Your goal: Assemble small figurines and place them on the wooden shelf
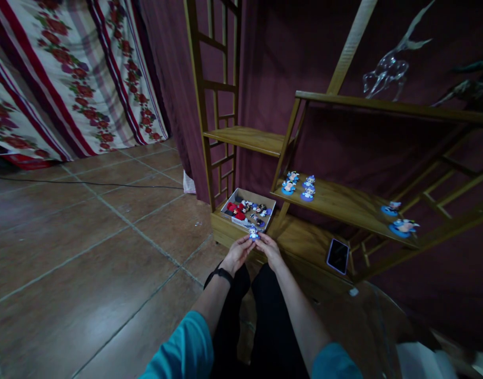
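Observation:
Between my fingertips is a small white and purple figurine (253, 232), upright, just in front of a shallow box. My left hand (239, 251) grips it from the left side, and my right hand (269, 248) from the right. The cardboard box (230, 219) sits on the low wooden shelf and holds several figurines, some with red parts, lying jumbled. On the shelf above, to the right, stand two blue-based figurines (289, 184) and two purple-based figurines (308, 190). Farther right along that shelf are two more blue-based figurines (402, 226).
A tablet-like device (338, 256) with a dark screen lies on the low shelf. A clear glass deer (387, 71) stands on the top shelf (383, 105). To the left, a small wooden shelf (251, 139) adjoins the lattice frame. A cable (107, 183) crosses the tiled floor.

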Motion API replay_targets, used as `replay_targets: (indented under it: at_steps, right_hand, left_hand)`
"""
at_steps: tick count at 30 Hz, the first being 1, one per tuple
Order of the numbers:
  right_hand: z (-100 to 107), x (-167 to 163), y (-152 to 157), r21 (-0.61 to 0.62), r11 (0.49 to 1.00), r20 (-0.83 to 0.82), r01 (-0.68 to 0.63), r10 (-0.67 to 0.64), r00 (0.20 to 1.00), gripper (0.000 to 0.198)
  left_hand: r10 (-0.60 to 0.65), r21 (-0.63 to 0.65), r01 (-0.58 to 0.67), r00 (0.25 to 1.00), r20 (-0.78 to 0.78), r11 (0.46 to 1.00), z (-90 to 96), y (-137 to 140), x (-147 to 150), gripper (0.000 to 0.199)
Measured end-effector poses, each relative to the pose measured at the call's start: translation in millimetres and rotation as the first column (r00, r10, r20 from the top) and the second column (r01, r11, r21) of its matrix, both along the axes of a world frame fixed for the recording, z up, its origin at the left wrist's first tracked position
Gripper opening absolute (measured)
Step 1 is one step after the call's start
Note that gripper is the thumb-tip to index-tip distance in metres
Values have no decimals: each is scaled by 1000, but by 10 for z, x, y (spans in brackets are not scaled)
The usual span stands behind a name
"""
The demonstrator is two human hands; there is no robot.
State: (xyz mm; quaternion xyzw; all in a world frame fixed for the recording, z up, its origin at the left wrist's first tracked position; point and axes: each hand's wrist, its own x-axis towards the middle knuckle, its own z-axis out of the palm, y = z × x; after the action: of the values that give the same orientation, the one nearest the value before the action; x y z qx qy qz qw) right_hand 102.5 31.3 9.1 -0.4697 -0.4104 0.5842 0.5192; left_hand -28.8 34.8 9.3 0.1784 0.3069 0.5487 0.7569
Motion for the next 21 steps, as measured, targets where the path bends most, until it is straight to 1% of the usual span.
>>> replay_targets:
  at_steps: [3, 8, 14, 18, 21]
  right_hand:
    - [-1, 2, -4, -8, 1000, -11, 9, -9, 1000, 54]
    - [-8, 0, -1, -5, 1000, -4, 3, -3, 1000, 52]
    - [-41, -2, 23, -24, 999, -14, 30, -30, 999, 46]
    - [-46, -10, 26, -32, 997, -13, 69, -70, 997, 42]
    - [-24, -18, 17, -37, 997, -2, 71, -71, 997, 42]
  left_hand:
    - [2, 4, -2, 1000, -2, 1000, -2, -3, 0, 23]
    - [35, -27, -35, 999, -9, 999, 2, -2, 6, 19]
    - [-3, -29, 2, 1000, -27, 1000, -26, 19, -9, 14]
    - [-48, -59, 46, 998, -32, 997, -29, 17, -26, 12]
    - [-65, -80, 64, 998, -21, 995, -25, 9, -37, 12]
